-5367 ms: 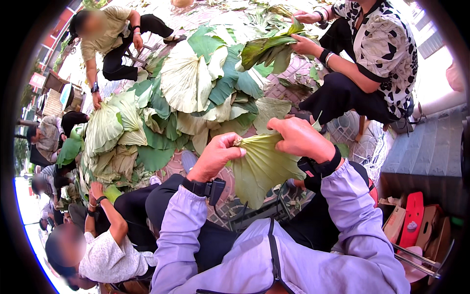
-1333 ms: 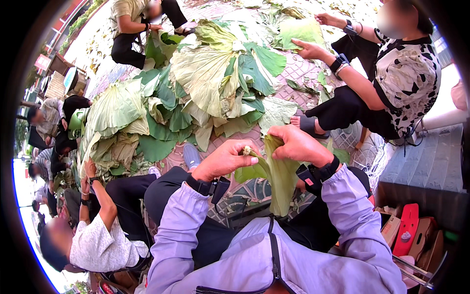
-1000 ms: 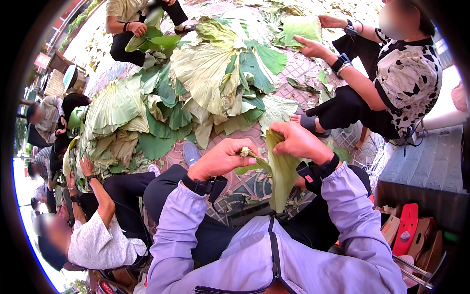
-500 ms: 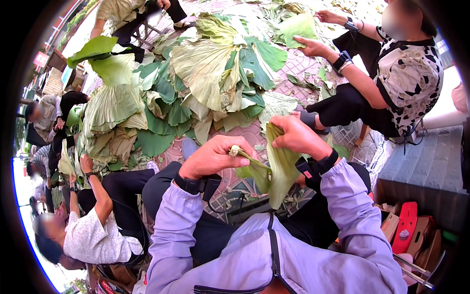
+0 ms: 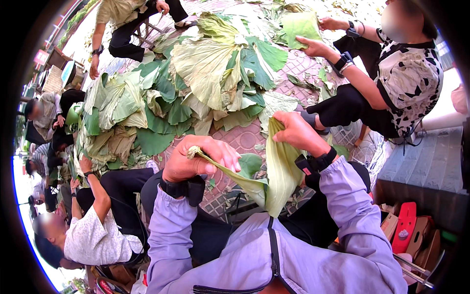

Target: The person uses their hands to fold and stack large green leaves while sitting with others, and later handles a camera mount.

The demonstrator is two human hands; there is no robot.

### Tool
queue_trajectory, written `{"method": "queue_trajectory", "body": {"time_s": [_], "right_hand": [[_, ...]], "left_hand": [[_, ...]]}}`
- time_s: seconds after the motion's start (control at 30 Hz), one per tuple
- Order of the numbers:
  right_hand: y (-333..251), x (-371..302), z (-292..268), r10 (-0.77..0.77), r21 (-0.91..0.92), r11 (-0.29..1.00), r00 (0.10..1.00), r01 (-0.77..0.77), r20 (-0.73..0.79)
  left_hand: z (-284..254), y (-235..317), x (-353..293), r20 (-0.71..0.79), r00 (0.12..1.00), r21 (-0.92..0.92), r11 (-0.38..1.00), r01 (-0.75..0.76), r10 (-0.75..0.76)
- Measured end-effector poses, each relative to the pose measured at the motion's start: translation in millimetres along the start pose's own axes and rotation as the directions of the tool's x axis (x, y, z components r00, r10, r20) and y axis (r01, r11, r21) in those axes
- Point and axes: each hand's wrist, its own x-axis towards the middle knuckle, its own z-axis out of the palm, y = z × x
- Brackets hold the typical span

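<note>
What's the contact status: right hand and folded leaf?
Touching: the head view shows the right hand pinching the folded leaf at its upper end.

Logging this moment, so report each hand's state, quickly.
Left hand: closed on the green leaf, near its stubby stem end.
Right hand: closed, pinching the same leaf's upper edge.

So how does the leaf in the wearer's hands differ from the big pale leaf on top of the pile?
The held leaf hangs between the left hand and right hand, while the pale leaf lies on the pile. The held leaf is yellow-green; the pale leaf is cream. The held leaf is folded narrow, whereas the pale leaf is fanned out. Both show ribs.
</note>
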Motion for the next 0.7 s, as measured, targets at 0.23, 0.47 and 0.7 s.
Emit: {"method": "queue_trajectory", "body": {"time_s": [0.23, 0.47, 0.7], "right_hand": [[11.1, 5.3, 6.7, 0.070, -0.111, 0.991, 0.994, -0.079, -0.087], [34.7, 14.4, 15.5, 0.055, -0.413, 0.901, 0.981, -0.130, -0.188], [48.8, 12.8, 13.3, -0.010, -0.605, 0.772, 0.948, -0.195, -0.318]], "left_hand": [[-18.8, 21.9, -14.9, 0.078, 0.970, -0.087, 0.970, -0.226, 0.232], [-26.9, 45.3, -35.9, 0.040, 0.901, -0.233, 0.881, -0.412, 0.433], [-31.9, 61.8, -57.1, -0.195, 0.818, -0.187, 0.798, -0.573, 0.541]]}}
